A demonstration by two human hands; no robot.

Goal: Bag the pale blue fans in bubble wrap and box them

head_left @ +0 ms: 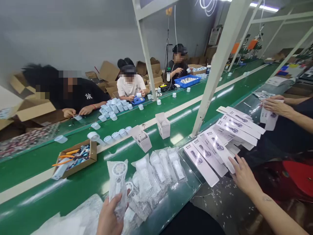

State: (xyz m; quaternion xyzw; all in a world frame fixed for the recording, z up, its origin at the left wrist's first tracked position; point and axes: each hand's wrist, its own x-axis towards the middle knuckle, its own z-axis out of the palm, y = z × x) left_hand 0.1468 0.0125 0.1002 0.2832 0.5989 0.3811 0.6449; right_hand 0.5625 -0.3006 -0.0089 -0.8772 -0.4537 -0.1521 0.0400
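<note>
My left hand (111, 213) is closed around a white handheld device with a round head (118, 178), wrapped in a clear plastic bag. Beside it on the green bench lies a pile of similar bagged devices (158, 166). My right hand (244, 176) has its fingers at the lower end of a white printed carton (218, 147), seemingly pinching its edge. That carton looks flat and belongs to a fanned-out stack of printed cartons (202, 156) at the bench edge. More clear bags (73, 217) lie at the lower left.
Two open small white boxes (163, 125) stand on the green conveyor (181, 114). A cardboard tray (78, 166) holds pliers and small parts. A white post (215, 75) rises beside the cartons. Co-workers sit across, and another person's hands (275, 106) hold cartons at right.
</note>
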